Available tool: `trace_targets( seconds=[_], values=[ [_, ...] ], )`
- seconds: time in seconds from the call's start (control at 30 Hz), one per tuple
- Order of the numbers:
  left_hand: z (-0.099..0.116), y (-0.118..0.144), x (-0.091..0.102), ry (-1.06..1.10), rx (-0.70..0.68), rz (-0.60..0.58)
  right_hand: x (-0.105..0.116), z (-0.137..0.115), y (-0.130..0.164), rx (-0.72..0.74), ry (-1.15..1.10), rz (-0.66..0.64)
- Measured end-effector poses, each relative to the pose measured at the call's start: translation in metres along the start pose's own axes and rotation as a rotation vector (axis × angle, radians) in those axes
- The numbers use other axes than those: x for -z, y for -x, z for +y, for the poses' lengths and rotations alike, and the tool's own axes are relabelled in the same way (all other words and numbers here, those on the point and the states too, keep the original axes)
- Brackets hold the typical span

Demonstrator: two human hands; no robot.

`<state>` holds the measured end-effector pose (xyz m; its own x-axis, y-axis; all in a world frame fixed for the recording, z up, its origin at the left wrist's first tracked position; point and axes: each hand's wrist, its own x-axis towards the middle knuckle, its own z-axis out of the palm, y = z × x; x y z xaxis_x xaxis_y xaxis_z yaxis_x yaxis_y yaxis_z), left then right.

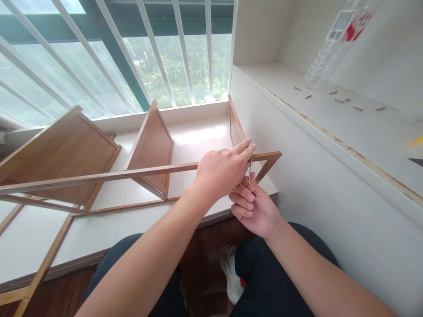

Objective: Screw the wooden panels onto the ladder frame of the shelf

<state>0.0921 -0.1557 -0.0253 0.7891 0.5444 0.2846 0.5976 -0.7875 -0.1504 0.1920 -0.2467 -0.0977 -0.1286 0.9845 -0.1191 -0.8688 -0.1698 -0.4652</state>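
Wooden frame [99, 177]: an unfinished light-brown shelf unit lying on its side on the pale window ledge [99, 229], its long front rail running from the left edge of view to a corner at the right.
Metal tool [250, 169]: a thin silvery shaft standing upright just under the rail near that right corner, between the two hands; its tip is hidden.
Left hand [224, 171]: reached across from lower left, palm down, lying over the rail, fingers held together and stretched toward the corner, touching the wood.
Right hand [254, 207]: below and just behind the left, palm turned up, fingers curled in beside the tool's lower end; whether they truly clamp it cannot be told.
Panels: three upright boards counted, a large one [62, 154] at left, a middle divider [152, 147], and a narrow end board [235, 125] at right.
Edges and room: the frame's right corner sits close to a white cabinet side [297, 176]; the ledge's front edge runs just beneath the hands; open ledge lies between the boards.
Screws [343, 101]: about seven small ones scattered on the white shelf at upper right, well apart from the hands.
Plastic bottle [333, 39]: one, clear, leaning above the screws.
Shoe [231, 273]: one white shoe on the dark floor between the knees.
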Motion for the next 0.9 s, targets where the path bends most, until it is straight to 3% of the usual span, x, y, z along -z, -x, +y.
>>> trace_targets(
  seconds=[0.13, 0.43, 0.7, 0.9],
  values=[
    [0.0, 0.0, 0.0, 0.002, -0.002, 0.002, 0.0, 0.003, -0.001, -0.013, -0.02, 0.0],
    [-0.001, 0.001, 0.001, 0.002, 0.003, -0.012, -0.005, -0.004, 0.0, 0.092, 0.179, 0.101],
    [-0.001, 0.0, 0.0, 0.025, 0.009, -0.006, -0.003, -0.011, 0.004, 0.394, 0.541, 0.258],
    [-0.001, 0.001, 0.001, 0.043, 0.021, -0.017, 0.003, -0.019, 0.012, 0.59, 0.96, 0.358]
  ],
)
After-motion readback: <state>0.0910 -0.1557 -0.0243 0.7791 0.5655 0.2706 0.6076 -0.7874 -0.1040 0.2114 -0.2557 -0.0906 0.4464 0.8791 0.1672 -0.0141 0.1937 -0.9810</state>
